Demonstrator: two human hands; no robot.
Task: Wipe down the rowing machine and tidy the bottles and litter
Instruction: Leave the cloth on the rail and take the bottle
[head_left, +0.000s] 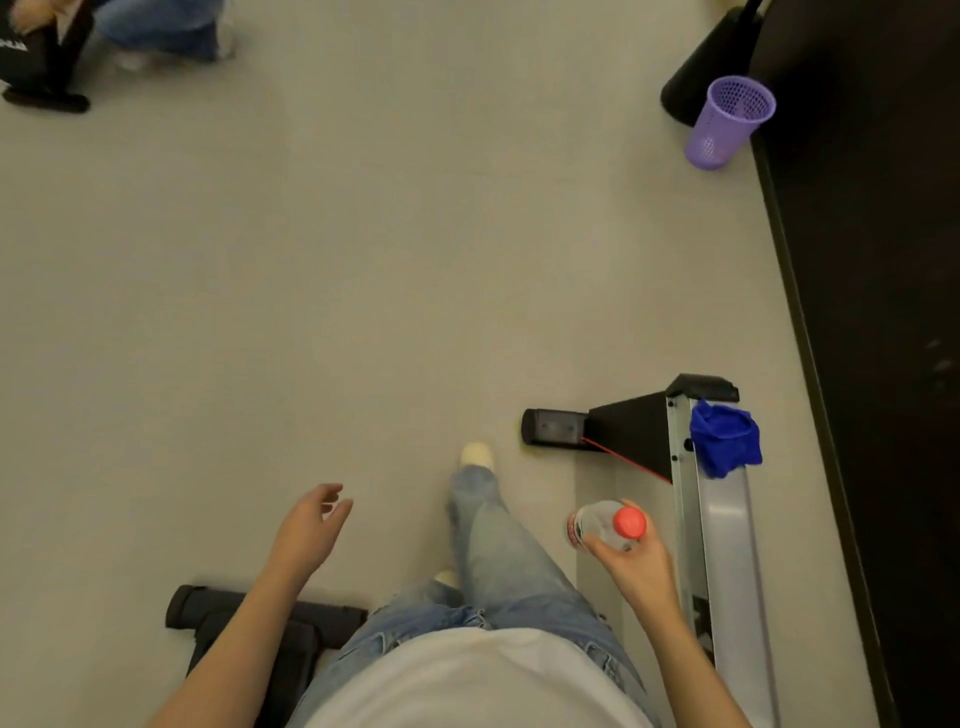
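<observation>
Right hand closed around clear red-capped bottle just left of the rowing machine rail, left hand open and empty, blue cloth bunched on the rail's far end.

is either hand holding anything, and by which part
The right hand holds a clear bottle by its shoulder, just below the red cap. The left hand is empty.

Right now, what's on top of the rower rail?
A crumpled blue cloth lies on the rail near its far end, partly overhanging the right edge. The rail under the cloth is hidden. The rest of the visible rail is bare.
</observation>
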